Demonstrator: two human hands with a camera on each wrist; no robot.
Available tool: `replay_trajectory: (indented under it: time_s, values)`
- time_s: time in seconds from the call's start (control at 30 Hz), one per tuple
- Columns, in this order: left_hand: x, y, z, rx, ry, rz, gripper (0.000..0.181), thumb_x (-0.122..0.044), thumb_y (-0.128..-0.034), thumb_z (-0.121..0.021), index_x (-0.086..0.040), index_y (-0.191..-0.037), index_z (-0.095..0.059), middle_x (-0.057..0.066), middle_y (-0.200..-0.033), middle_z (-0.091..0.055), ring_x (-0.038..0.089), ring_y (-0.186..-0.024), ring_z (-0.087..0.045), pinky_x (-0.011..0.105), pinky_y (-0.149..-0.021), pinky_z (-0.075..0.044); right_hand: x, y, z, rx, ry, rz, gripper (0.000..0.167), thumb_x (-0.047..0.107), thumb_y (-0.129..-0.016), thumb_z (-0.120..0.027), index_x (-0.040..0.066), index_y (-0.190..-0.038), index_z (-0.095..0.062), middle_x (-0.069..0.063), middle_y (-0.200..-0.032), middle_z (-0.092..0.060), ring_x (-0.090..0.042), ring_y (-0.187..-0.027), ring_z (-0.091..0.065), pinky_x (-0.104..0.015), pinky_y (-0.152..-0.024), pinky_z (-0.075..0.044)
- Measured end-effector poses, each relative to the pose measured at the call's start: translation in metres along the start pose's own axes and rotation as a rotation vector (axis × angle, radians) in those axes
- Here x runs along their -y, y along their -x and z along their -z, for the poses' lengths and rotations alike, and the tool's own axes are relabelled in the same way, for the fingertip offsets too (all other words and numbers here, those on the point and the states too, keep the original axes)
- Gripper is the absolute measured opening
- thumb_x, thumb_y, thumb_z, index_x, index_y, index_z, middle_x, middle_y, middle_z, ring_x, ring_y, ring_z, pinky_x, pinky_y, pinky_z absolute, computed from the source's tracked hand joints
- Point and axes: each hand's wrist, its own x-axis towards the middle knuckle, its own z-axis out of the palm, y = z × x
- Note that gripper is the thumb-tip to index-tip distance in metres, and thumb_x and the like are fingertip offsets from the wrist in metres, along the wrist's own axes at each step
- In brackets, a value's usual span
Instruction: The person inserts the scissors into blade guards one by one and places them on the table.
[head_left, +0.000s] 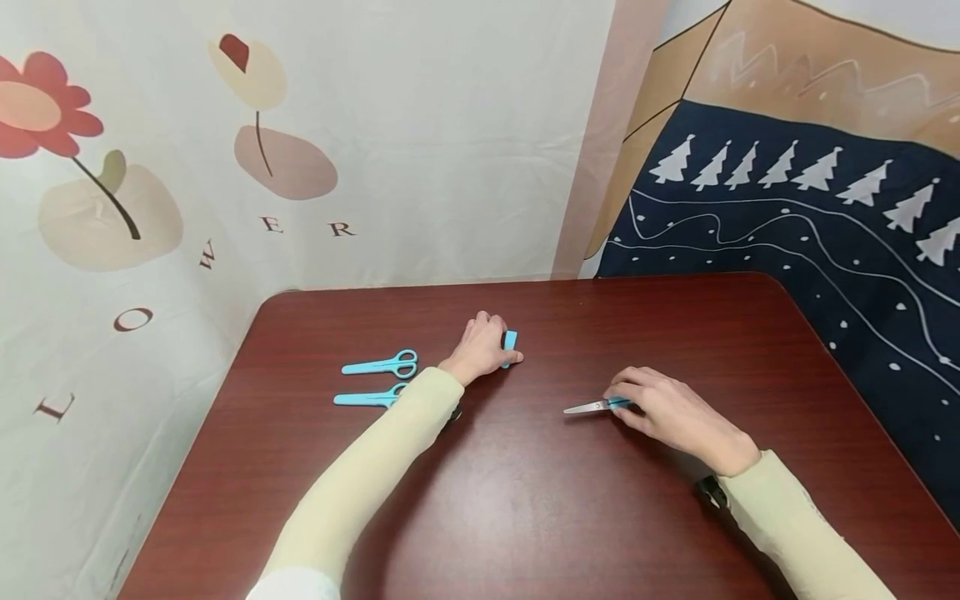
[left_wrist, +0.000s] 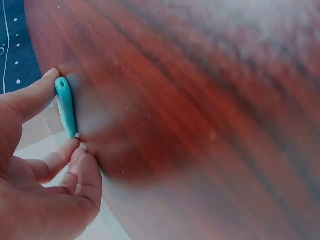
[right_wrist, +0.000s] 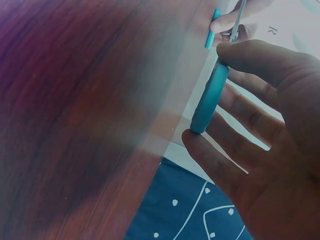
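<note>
My left hand (head_left: 480,346) is at the back middle of the table, pinching a light blue scissors cover (head_left: 510,343) between thumb and fingers. In the left wrist view this cover (left_wrist: 65,107) is seen nearly end-on, with a small slot at its upper end. Farther right, my right hand (head_left: 667,410) grips a pair of scissors (head_left: 588,408) by the blue handle, its bare metal blades pointing left. The right wrist view has the scissors' handle (right_wrist: 210,100) held between thumb and fingertips. Most of the handle is hidden in the head view.
Two more blue scissors with covered blades lie left of my left arm: the farther pair (head_left: 379,365) and the nearer pair (head_left: 363,400), whose handles are partly behind the sleeve. The brown table (head_left: 480,517) meets printed cloths at its back and right edges.
</note>
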Motion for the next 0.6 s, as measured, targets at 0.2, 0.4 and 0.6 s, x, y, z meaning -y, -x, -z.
replay_trajectory:
  time_s: [0.2, 0.4, 0.6]
  values:
    - [0.003, 0.000, 0.000, 0.031, 0.063, -0.055, 0.053, -0.028, -0.0931, -0.080, 0.000, -0.135, -0.062, 0.016, -0.128, -0.058, 0.029, -0.111, -0.054, 0.038, -0.099, -0.046, 0.000, 0.000, 0.001, 0.004, -0.004, -0.007, 0.020, 0.010, -0.088, -0.084, 0.017, -0.106, -0.078, 0.003, -0.110, -0.065, -0.014, -0.098, -0.061, -0.037, -0.081, -0.059]
    - [0.009, -0.002, -0.002, 0.055, 0.121, -0.116, 0.055, -0.028, -0.0905, -0.083, -0.003, -0.136, -0.064, 0.013, -0.125, -0.061, 0.025, -0.112, -0.055, 0.036, -0.095, -0.049, 0.000, 0.000, 0.001, 0.005, -0.007, -0.007, 0.020, 0.010, -0.088, -0.084, 0.017, -0.106, -0.078, 0.003, -0.110, -0.066, -0.015, -0.098, -0.061, -0.037, -0.081, -0.059]
    - [0.012, -0.001, -0.002, 0.093, 0.231, -0.164, 0.047, -0.022, -0.0879, -0.085, -0.006, -0.130, -0.071, 0.009, -0.120, -0.061, 0.023, -0.106, -0.058, 0.032, -0.088, -0.051, -0.001, -0.001, 0.002, -0.002, -0.003, -0.008, 0.020, 0.010, -0.089, -0.083, 0.017, -0.106, -0.078, 0.003, -0.110, -0.066, -0.015, -0.097, -0.061, -0.037, -0.081, -0.059]
